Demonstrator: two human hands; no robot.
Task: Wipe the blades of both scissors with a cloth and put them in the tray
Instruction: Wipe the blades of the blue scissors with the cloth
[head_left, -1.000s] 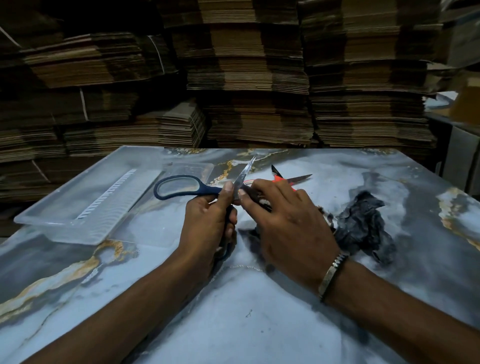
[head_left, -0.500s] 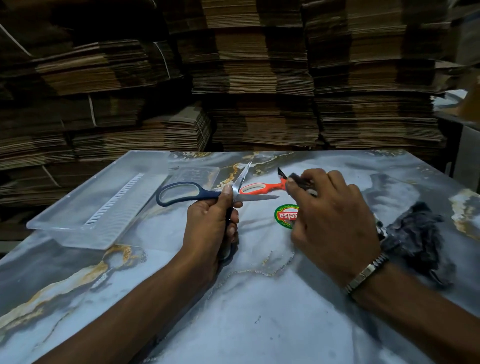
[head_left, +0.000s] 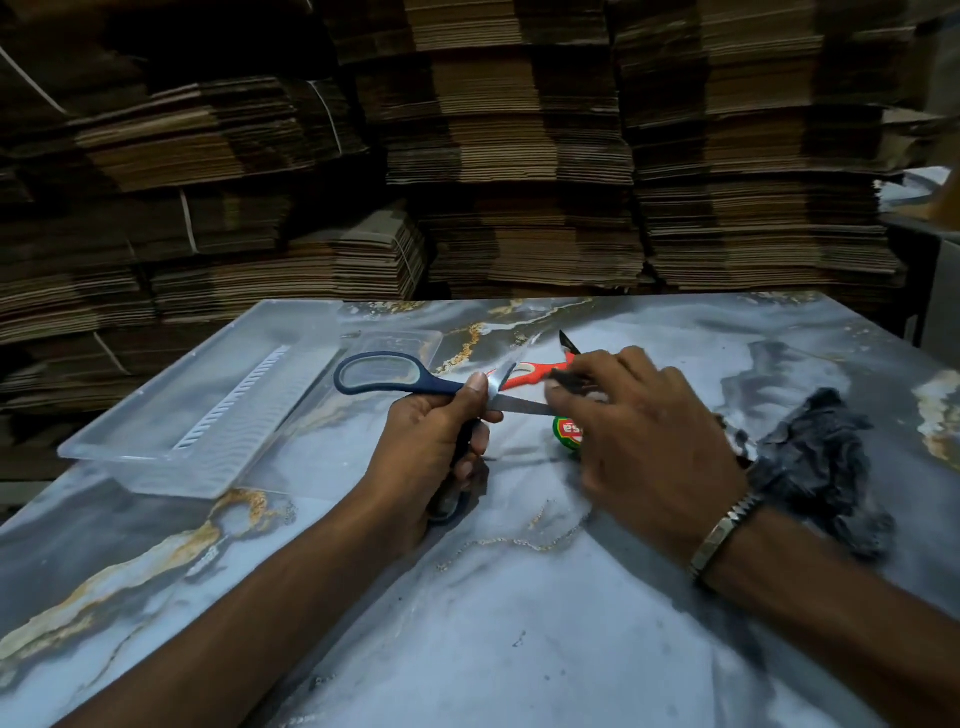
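Observation:
My left hand (head_left: 431, 447) grips the blue-handled scissors (head_left: 395, 382) near the pivot, with one handle loop sticking out left and the blades spread. One blade points up and away; the other points right. My right hand (head_left: 644, 436) pinches a dark cloth (head_left: 815, 457) over the tip of the right-pointing blade, and the rest of the cloth trails on the table to the right. Just behind the blades, the red-handled scissors (head_left: 530, 375) lie on the table, partly hidden by my right fingers. The clear plastic tray (head_left: 197, 410) sits at the left with nothing in it.
The marbled grey table (head_left: 519, 597) carries a round green and red sticker (head_left: 566, 431) under my right hand. Tall stacks of flattened cardboard (head_left: 519, 156) stand behind the table's far edge. A dark cabinet stands at the far right.
My right hand slid with the cloth from the pivot out past the blade tip, then came back left onto the tip. My left hand kept holding the blue scissors in place.

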